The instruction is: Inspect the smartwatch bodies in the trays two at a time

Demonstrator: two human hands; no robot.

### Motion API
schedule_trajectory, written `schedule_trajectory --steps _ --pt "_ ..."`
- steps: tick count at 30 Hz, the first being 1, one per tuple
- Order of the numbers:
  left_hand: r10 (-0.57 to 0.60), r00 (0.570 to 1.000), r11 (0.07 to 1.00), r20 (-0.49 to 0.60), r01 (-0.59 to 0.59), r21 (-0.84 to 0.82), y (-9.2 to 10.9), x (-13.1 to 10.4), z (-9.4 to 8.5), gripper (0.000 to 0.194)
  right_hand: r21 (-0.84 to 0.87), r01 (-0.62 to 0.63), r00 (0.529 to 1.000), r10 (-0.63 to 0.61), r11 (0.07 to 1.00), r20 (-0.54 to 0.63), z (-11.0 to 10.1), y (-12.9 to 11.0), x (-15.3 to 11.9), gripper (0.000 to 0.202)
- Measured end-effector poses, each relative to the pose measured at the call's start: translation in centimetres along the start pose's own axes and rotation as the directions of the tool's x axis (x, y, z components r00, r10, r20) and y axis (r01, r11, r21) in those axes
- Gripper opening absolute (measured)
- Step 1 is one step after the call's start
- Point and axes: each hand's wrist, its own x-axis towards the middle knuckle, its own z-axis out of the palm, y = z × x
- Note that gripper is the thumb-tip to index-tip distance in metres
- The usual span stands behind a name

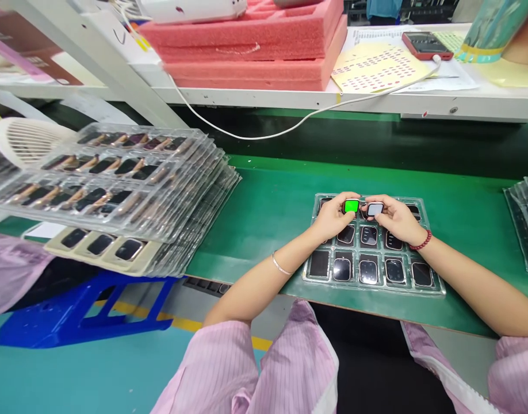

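My left hand [334, 215] is closed on a smartwatch [351, 206] whose screen glows bright green. Close beside it, my right hand [396, 217] grips a second smartwatch [375, 210] with a pale, whitish screen. Both are held above the back row of a clear plastic tray [309, 277] on the green bench. Several square watch faces sit in the tray's compartments, such as a dark watch [368, 271] in the front row. A few in the middle row show faint white marks on their screens. My hands cover part of the back row.
Stacked clear trays [203, 201] with watches stand to the left, near a white fan [29, 138]. More trays [525, 230] are at the right edge. A shelf above carries red foam [247, 49], a phone [427, 45] and a hanging white cable [264, 138]. A blue stool [74, 316] stands lower left.
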Motion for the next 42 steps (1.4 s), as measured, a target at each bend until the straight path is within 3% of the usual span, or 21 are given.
schedule_trajectory --steps 14,29,42 --pt "-0.043 0.999 0.998 -0.010 0.043 0.043 0.53 -0.09 0.05 0.046 0.005 -0.001 1.000 0.001 1.000 0.012 -0.02 -0.06 0.01 0.039" --pt "-0.028 1.000 0.999 -0.009 0.028 0.029 0.50 -0.13 0.09 0.034 0.026 -0.020 1.000 0.020 0.999 0.024 -0.10 -0.31 -0.04 0.040" --pt "-0.017 1.000 1.000 -0.005 0.017 -0.017 0.03 -0.09 0.10 0.035 -0.035 -0.001 1.000 0.001 0.999 0.016 -0.05 -0.24 -0.05 0.037"
